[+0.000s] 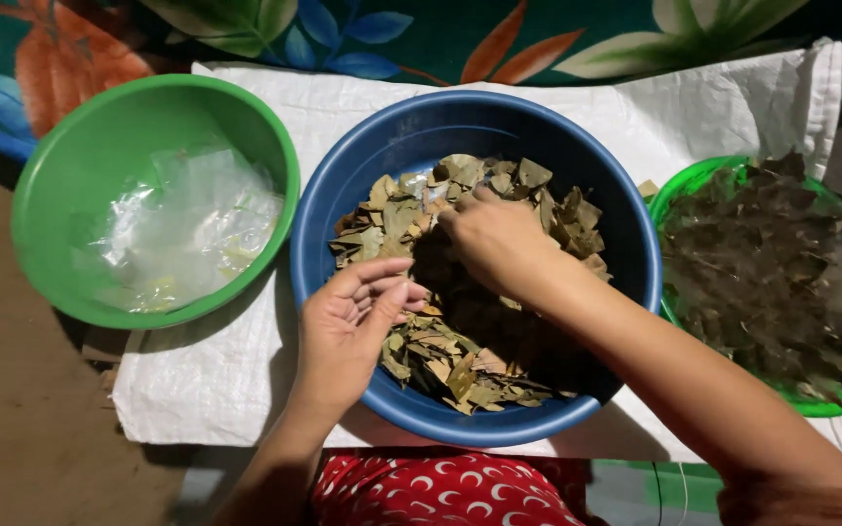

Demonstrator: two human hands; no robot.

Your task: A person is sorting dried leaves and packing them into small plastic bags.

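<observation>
Left hand [348, 326] beside leaves [460, 282], right hand [494, 239] atop.

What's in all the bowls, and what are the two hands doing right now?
Blue bowl: holds dry leaves.
Left green bowl: holds clear plastic bags, no leaves.
Right green bowl: piled with darker leaves.
White sack: spread flat under the bowls.
Right hand: palm down in the blue bowl, fingers on the leaves.
Left hand: open, palm up, over the blue bowl's near rim, holding nothing.
</observation>
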